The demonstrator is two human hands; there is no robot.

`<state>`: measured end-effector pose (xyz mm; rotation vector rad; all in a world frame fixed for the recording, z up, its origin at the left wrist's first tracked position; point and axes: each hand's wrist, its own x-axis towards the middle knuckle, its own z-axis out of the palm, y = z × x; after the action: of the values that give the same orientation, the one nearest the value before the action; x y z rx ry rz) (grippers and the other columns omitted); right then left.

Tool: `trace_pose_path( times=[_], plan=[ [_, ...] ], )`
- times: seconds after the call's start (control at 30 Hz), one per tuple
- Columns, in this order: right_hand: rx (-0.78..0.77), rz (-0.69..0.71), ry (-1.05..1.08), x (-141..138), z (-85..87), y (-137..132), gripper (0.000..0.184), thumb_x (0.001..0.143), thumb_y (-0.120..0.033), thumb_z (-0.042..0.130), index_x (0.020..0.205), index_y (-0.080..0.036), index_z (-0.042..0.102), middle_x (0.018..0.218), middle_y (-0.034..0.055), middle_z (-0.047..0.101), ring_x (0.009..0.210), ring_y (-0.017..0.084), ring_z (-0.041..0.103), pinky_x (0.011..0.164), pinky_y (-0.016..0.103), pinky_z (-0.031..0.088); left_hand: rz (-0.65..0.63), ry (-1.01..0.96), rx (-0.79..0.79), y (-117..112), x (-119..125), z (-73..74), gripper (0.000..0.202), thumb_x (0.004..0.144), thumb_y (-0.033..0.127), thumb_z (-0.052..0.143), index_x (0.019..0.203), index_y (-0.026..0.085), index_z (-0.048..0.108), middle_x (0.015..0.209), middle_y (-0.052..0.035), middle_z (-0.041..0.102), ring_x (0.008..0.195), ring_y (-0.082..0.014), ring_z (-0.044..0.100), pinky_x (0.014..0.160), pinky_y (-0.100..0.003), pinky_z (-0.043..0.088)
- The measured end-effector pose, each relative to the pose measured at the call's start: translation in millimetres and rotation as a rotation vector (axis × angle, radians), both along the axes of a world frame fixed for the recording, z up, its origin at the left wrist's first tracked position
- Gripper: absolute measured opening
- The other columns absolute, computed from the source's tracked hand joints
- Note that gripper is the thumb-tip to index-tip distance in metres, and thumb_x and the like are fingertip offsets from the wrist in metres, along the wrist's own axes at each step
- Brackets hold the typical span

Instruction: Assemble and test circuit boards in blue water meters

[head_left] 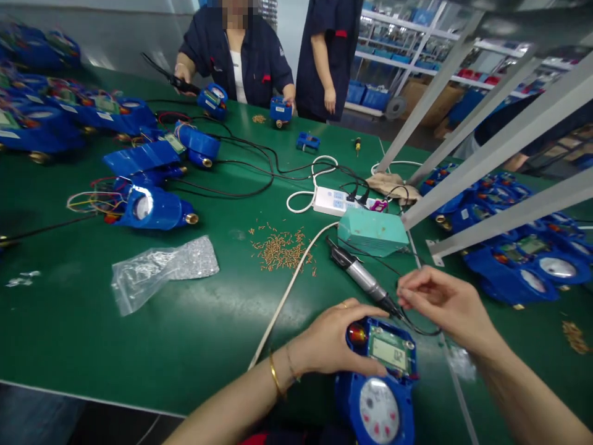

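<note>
A blue water meter (407, 405) stands at the table's near edge, its round dial facing up. Its upper housing is uncovered and shows a small LCD screen (389, 351) on a green circuit board. My left hand (328, 337) is closed around this housing, thumb on the near side and fingers over the far side. Just above and to the right, my right hand (445, 303) has its thumb and fingertips pinched together; what lies between them is too small to tell. A black and silver electric screwdriver (364, 278) lies beside the right fingertips, its black cable looping below them.
Loose copper-coloured screws (280, 250) lie mid-table near a plastic bag (192, 259). A power strip (328, 201) and turquoise block (373, 232) stand ahead. Metal struts (491, 164) rise at right. Blue meters (152, 207) crowd both sides. Two people stand or sit across the table.
</note>
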<state>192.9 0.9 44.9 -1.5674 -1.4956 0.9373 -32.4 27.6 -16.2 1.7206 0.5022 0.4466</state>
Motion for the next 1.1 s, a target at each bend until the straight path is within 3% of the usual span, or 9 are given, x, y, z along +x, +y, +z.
trace_pose_path(
  times=[0.17,0.27,0.37,0.57,0.73,0.9,1.1],
  plan=[
    [-0.308,0.053,0.215,-4,-0.1,-10,0.036,0.071,-0.049,0.083,0.073,-0.018,0.064,0.073,0.0058,0.066,0.057,0.015,0.063,0.055,0.026,0.056,0.036,0.061,-0.162,0,-1,2.8,0.086,0.061,0.039,0.085,0.132,0.02,0.041,0.126,-0.0109,0.061,0.112,-0.028,0.061,0.096,-0.042,0.046],
    [-0.528,0.117,0.214,-3,-1.5,1,0.039,0.069,-0.051,0.084,0.083,-0.017,0.071,0.069,0.0062,0.068,0.063,0.018,0.066,0.061,0.028,0.056,0.028,0.065,-0.16,0,0,3.9,0.076,0.063,0.036,0.084,0.126,0.021,0.044,0.127,-0.0098,0.06,0.114,-0.028,0.059,0.097,-0.042,0.046],
    [-0.644,0.191,0.199,-1,-2.2,13,0.038,0.068,-0.052,0.084,0.079,-0.017,0.073,0.07,0.0054,0.069,0.066,0.018,0.065,0.063,0.028,0.054,0.027,0.067,-0.149,1,0,5.5,0.068,0.064,0.035,0.083,0.121,0.022,0.047,0.127,-0.0083,0.061,0.114,-0.0279,0.059,0.097,-0.042,0.046],
    [-0.655,0.303,0.245,-7,-10.4,21,0.031,0.066,-0.045,0.087,0.066,-0.017,0.072,0.07,-0.0003,0.059,0.065,0.011,0.053,0.06,0.022,0.043,0.038,0.091,-0.147,0,2,7.7,0.072,0.062,0.044,0.085,0.119,0.021,0.048,0.124,-0.0087,0.061,0.109,-0.0282,0.061,0.092,-0.04,0.047],
    [-0.737,0.259,0.268,-9,-11.6,20,0.032,0.062,-0.043,0.089,0.067,-0.017,0.072,0.068,-0.0005,0.059,0.067,0.012,0.052,0.062,0.023,0.041,0.037,0.12,-0.104,-2,5,7.8,0.07,0.061,0.047,0.085,0.115,0.02,0.049,0.119,-0.0079,0.063,0.103,-0.0277,0.063,0.086,-0.038,0.049],
    [-0.799,0.266,0.12,-6,-6.4,23,0.034,0.061,-0.048,0.088,0.066,-0.018,0.073,0.066,0.0007,0.059,0.062,0.012,0.05,0.058,0.023,0.037,0.043,0.157,-0.049,-4,10,8.8,0.071,0.062,0.048,0.084,0.116,0.021,0.046,0.117,-0.0076,0.064,0.103,-0.0297,0.064,0.084,-0.039,0.049],
    [-0.724,0.182,0.013,-4,-9.2,13,0.039,0.056,-0.053,0.088,0.061,-0.019,0.07,0.058,-0.0007,0.053,0.054,0.011,0.041,0.05,0.024,0.03,0.052,0.203,-0.017,-7,15,9.1,0.068,0.064,0.05,0.081,0.114,0.023,0.044,0.113,-0.0071,0.064,0.103,-0.0312,0.064,0.081,-0.04,0.05]
  ],
)
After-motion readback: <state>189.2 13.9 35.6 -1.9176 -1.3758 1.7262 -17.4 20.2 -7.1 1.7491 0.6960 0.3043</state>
